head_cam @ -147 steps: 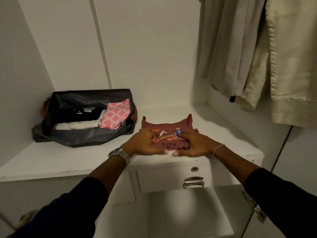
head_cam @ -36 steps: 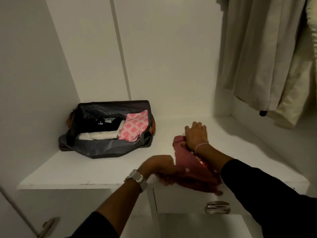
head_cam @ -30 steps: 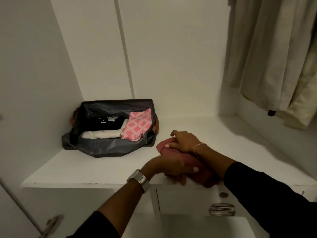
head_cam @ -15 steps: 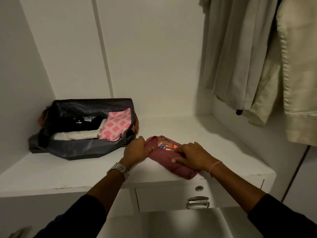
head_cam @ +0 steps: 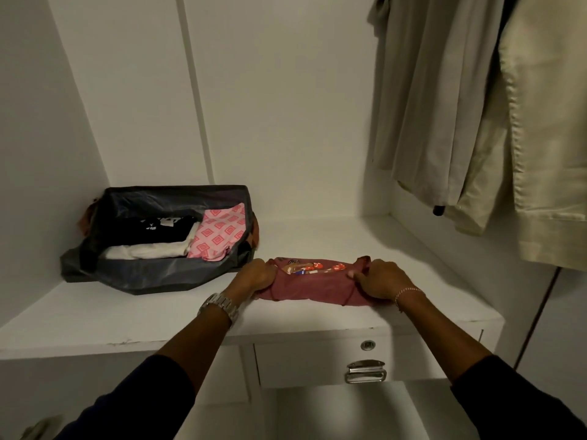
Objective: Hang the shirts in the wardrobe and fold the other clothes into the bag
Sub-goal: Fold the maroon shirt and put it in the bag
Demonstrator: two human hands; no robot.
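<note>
1. Maroon printed garment (head_cam: 313, 282) is folded into a long narrow bundle and is laid on the white wardrobe shelf (head_cam: 317, 236), close to the front edge, right above the drawer (head_cam: 320, 360).
2. Its long axis is run left to right across the shelf, so one short end is pointed at the bag and the other toward the hanging side.
3. The left end is gripped by the left hand (head_cam: 255, 276) with the fingers curled over the fabric; the right end is pinched the same way by the right hand (head_cam: 379, 279). Nothing else is held by either.
4. The dark open bag (head_cam: 152, 274) is parked on the same shelf, to the left and a bit further back, with its near corner just beside the left hand. So the left hand is clearly the nearer one.
5. Inside the bag a black folded item (head_cam: 149, 228), a cream folded item (head_cam: 149, 249) and a pink patterned cloth (head_cam: 220, 231) are already packed.
6. Beige shirts (head_cam: 444, 106) are hung on the right, well apart from the bundle.
7. Best guess: the bundle gets carried left and back. Free room in the bag can't really be judged, since it's mostly covered by what's in there.
</note>
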